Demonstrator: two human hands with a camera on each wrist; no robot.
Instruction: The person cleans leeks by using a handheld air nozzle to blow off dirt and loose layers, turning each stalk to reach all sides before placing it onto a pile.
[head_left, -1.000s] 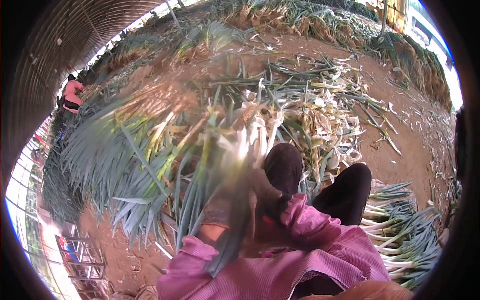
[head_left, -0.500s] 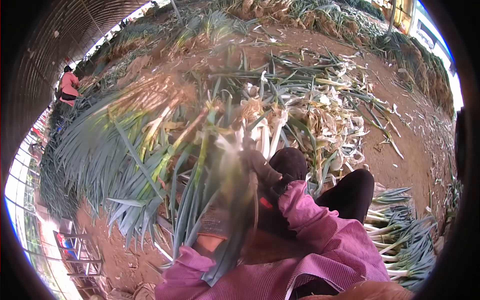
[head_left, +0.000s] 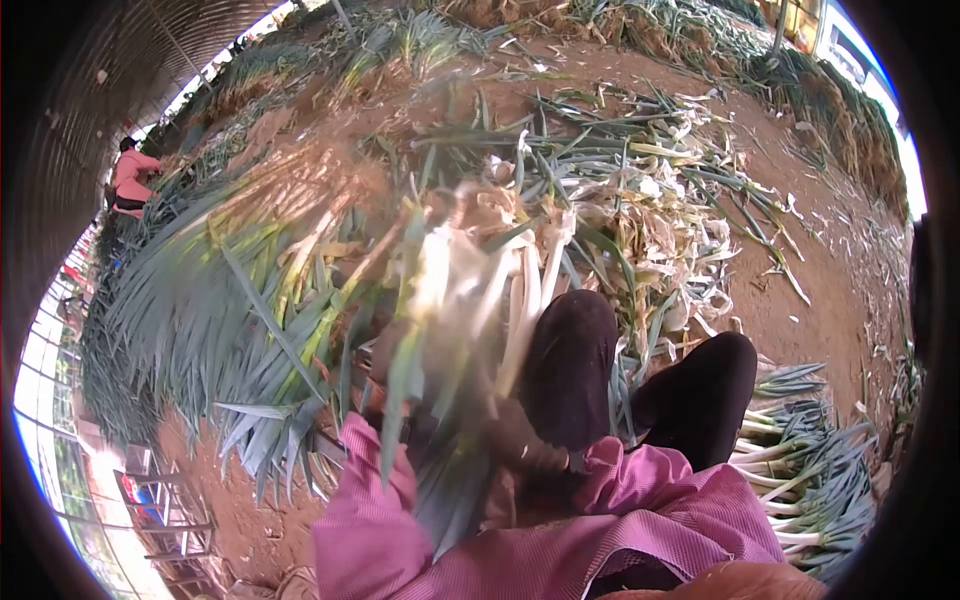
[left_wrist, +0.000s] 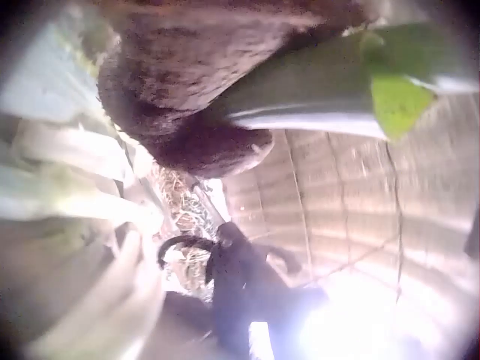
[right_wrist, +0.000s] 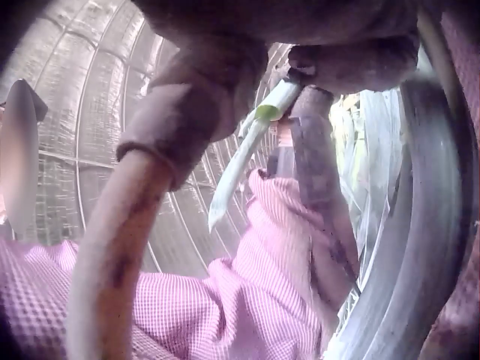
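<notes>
My gloved left hand (head_left: 388,352) holds a green onion (head_left: 432,268) by its green leaves, with its white end pointing forward and blurred by motion. Gloved fingers (left_wrist: 187,112) curl over a green leaf (left_wrist: 315,90) in the left wrist view. Close to my lap, my gloved right hand (head_left: 525,440) grips a dark tool (left_wrist: 244,277) with a curved, trigger-like hook; the palm hides much of it. A tan hose-like tube (right_wrist: 116,255) runs down from under that hand. Several white stalks (head_left: 525,290) lean beside my left knee.
Unpeeled green onions (head_left: 200,310) spread in a heap at left. Stripped skins and leaves (head_left: 670,220) pile up ahead. Cleaned green onions (head_left: 800,480) lie in rows at right. A metal rack (head_left: 165,515) stands at lower left, and a person in pink (head_left: 133,178) works farther off.
My left hand has moved forward and left, carrying the green onion's white end forward. My right hand has drawn back from the stalks toward my lap.
</notes>
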